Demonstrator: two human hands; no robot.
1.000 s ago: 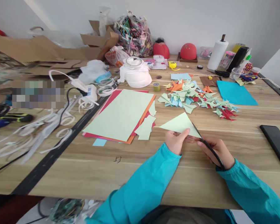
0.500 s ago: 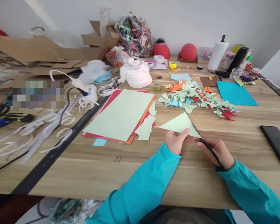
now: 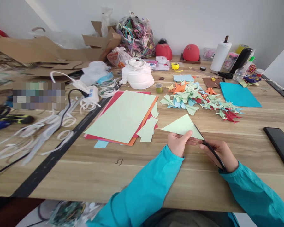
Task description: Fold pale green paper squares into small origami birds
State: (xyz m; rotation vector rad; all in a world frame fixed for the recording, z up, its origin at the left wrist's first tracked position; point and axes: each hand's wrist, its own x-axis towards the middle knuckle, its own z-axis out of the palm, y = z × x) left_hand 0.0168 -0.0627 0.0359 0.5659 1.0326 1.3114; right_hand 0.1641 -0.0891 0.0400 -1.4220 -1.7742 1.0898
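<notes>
My left hand (image 3: 178,142) pinches a pale green paper triangle (image 3: 181,125) along its lower edge, thumb on top. My right hand (image 3: 223,154) is closed around black-handled scissors (image 3: 214,150); their blades lie along the triangle's right edge, and the fingers partly hide the handles. To the left of my hands is a stack of coloured paper (image 3: 123,116), light green on top with red and orange sheets under it. Pale green offcuts (image 3: 148,129) lie against the stack's right side. Beyond the triangle spreads a pile of folded paper pieces (image 3: 191,96) in green, orange, blue and red.
A black phone (image 3: 280,146) lies at the right. Blue paper (image 3: 240,94) sits behind the folded pile. White cords and a power strip (image 3: 91,96) crowd the left side. A tape measure (image 3: 175,66) and a white bottle (image 3: 221,55) stand along the back.
</notes>
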